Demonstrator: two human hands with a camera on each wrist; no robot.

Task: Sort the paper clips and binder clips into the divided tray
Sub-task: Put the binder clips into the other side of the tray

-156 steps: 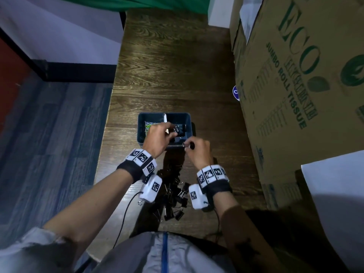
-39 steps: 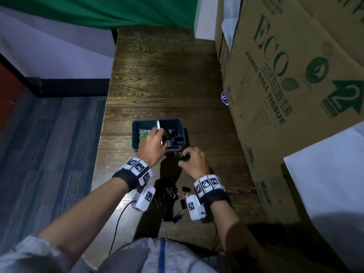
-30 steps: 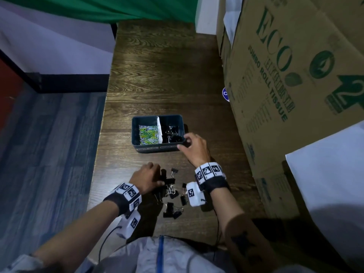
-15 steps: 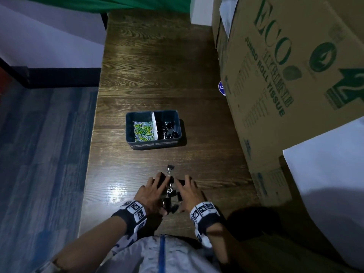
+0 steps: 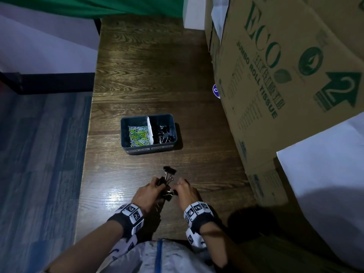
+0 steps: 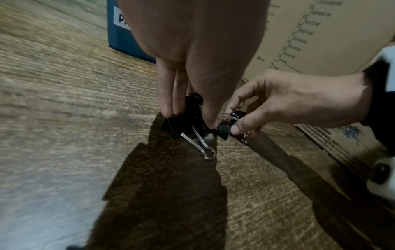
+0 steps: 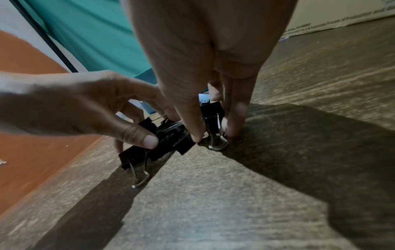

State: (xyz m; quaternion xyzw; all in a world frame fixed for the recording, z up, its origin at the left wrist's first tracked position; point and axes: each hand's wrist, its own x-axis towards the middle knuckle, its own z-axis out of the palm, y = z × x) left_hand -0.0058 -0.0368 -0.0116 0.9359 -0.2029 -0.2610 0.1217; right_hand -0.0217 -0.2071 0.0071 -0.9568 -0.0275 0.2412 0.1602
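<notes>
The dark blue divided tray (image 5: 124,143) stands mid-table; green and white paper clips (image 5: 138,134) fill its left compartment and black binder clips (image 5: 163,133) its right. Near the table's front edge both hands meet over a small heap of black binder clips (image 5: 167,191). My left hand (image 6: 188,118) pinches a cluster of them (image 6: 183,125) between thumb and fingers. My right hand (image 7: 213,135) pinches another binder clip (image 7: 213,118) against the wood. One more binder clip (image 5: 169,171) lies just beyond the fingers.
A tall cardboard box (image 5: 275,85) printed "ECO JUMBO ROLL TISSUE" lines the table's right side. The wooden table (image 5: 149,75) has its left edge dropping to blue carpet (image 5: 39,154). A green cloth (image 5: 118,6) hangs at the back.
Both hands left the tray and came back to the heap near the front edge. They went from lying over the binder clips to pinching them.
</notes>
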